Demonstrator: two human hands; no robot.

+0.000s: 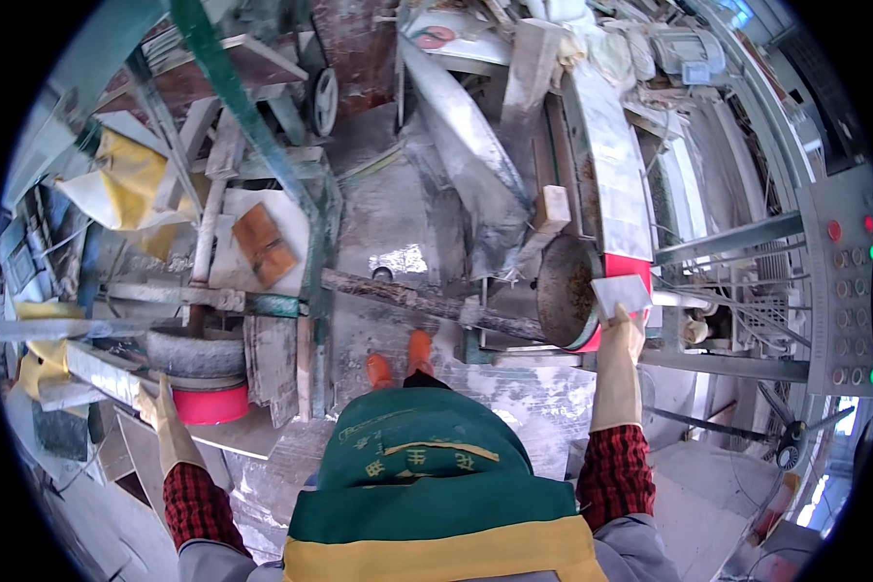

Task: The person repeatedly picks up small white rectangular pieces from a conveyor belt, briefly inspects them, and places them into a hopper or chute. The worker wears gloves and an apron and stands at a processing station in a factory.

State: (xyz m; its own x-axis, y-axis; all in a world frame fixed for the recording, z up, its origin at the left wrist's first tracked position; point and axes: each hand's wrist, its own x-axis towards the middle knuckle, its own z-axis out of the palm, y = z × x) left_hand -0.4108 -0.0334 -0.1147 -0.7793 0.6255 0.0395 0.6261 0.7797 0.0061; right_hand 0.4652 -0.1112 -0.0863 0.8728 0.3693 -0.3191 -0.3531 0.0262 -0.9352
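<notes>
My right hand (623,339), in a cream rubber glove, pinches a flat white square tile (621,293). It holds the tile over a red band (628,267) at the near end of a long pale belt (606,165). Just left of the tile is a round drum-like pan (565,291) with a brownish inside. On the left, my left hand (160,412), gloved alike, is closed at the near end of a long pale strip (105,372). What its fingers hold is hard to make out. Beside it are a grey wheel (196,355) and a red cylinder (211,405).
A dirty wooden pole (427,303) crosses low in front of my orange shoes (398,359). A green metal frame (262,126) rises at the left, with a brown block (263,243) beyond its bars. At the right stands a grey control panel (844,291) with lit buttons.
</notes>
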